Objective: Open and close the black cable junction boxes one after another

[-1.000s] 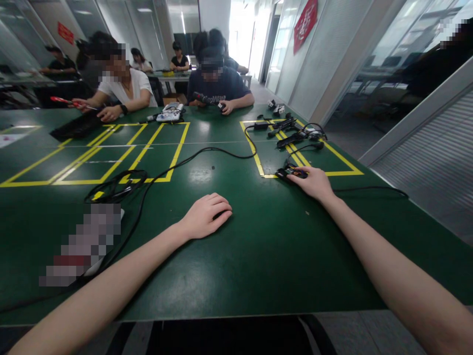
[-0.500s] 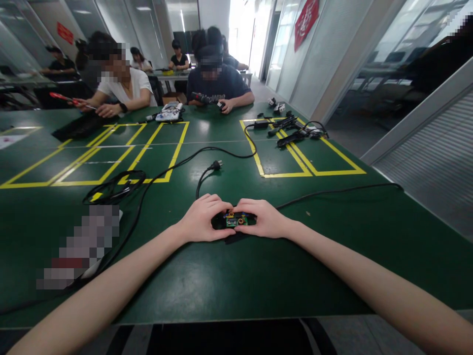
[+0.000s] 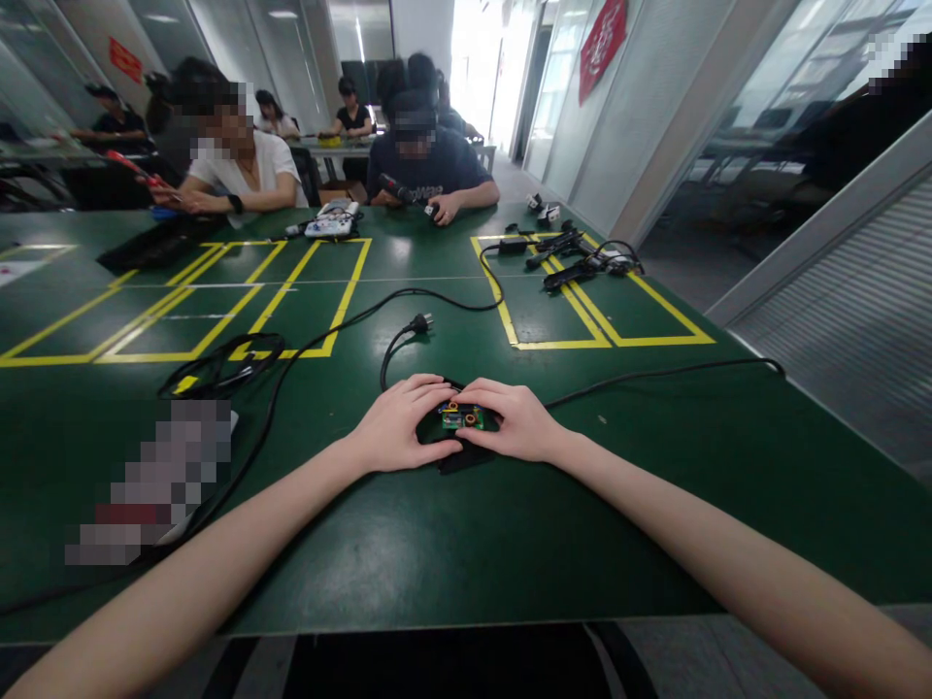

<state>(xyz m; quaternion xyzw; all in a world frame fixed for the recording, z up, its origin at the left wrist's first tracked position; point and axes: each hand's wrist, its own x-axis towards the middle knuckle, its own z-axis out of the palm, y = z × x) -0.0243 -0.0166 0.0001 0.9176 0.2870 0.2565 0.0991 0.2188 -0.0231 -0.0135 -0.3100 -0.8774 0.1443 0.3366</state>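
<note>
A small green circuit board [image 3: 452, 420] with copper-wound coils and other parts sits between my two hands, just above the table. My left hand [image 3: 399, 424] curves around its left side, fingers at the far edge and thumb toward the near edge. On the other side, my right hand [image 3: 520, 422] grips it between fingers and thumb. Dark casing seems to surround the board, but my fingers hide most of it. Beneath the hands lies a flat black piece [image 3: 464, 460], partly covered by the right thumb. Past the left hand, a black cable ends in a plug [image 3: 420, 324].
On the green table [image 3: 349, 573] a coiled black cable [image 3: 222, 367] and a blurred-out object [image 3: 160, 476] lie left. Yellow tape [image 3: 560, 346] marks rectangles. Black adapters and cables [image 3: 572, 257] lie back right. Two people sit opposite, one with a red-handled tool [image 3: 135, 167].
Both hands have shifted slightly up and the board has tilted or moved a little away from me. More of the flat black piece shows below it. The view has moved slightly.
</note>
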